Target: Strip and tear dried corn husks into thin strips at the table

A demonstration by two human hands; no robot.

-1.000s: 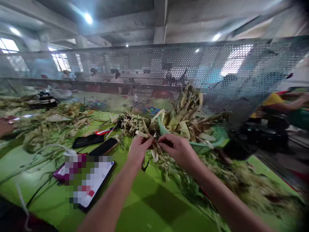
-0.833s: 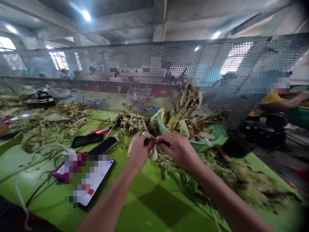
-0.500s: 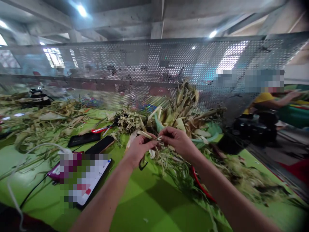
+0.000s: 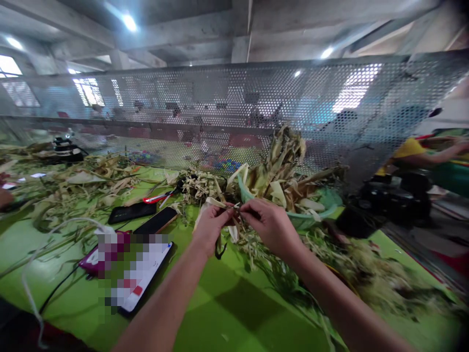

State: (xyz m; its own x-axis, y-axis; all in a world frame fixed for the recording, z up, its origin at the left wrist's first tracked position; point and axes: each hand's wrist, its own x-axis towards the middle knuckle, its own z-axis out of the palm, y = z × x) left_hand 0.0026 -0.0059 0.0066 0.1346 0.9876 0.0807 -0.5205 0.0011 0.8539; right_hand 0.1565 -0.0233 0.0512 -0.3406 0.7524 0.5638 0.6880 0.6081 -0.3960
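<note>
Pinching a narrow, cream-coloured strip of dried plant husk [image 4: 217, 202], my left hand [image 4: 210, 226] has its thumb and fingers closed on it, the strip lying across the top of the forefinger and running toward the right. My right hand [image 4: 266, 222] comes in from the other side, thumb and forefinger pressed together on the strip's thin end, so the husk sits between my two hands, fingertips nearly meeting; whether that end is one strand or several is too small for me to tell. A dark, curled, thin piece [image 4: 220, 252] hangs below my left hand. Both hands are over the bright green, smooth tabletop [image 4: 227, 313]. Just beyond my right hand stands a pale green plastic basket [image 4: 333, 208], heaped with tan and yellowish dry husks [image 4: 280, 161]. Under and beside my right forearm spreads a tangle of green and straw-coloured fibres [image 4: 381, 276]. Left of my left hand lie a red-handled cutter [image 4: 156, 199], a flat black phone [image 4: 132, 213], a dark phone with a tan edge [image 4: 157, 221] and, nearer me, a phone with a lit white screen [image 4: 156, 274], next to a purple and white packet [image 4: 90, 261].
</note>
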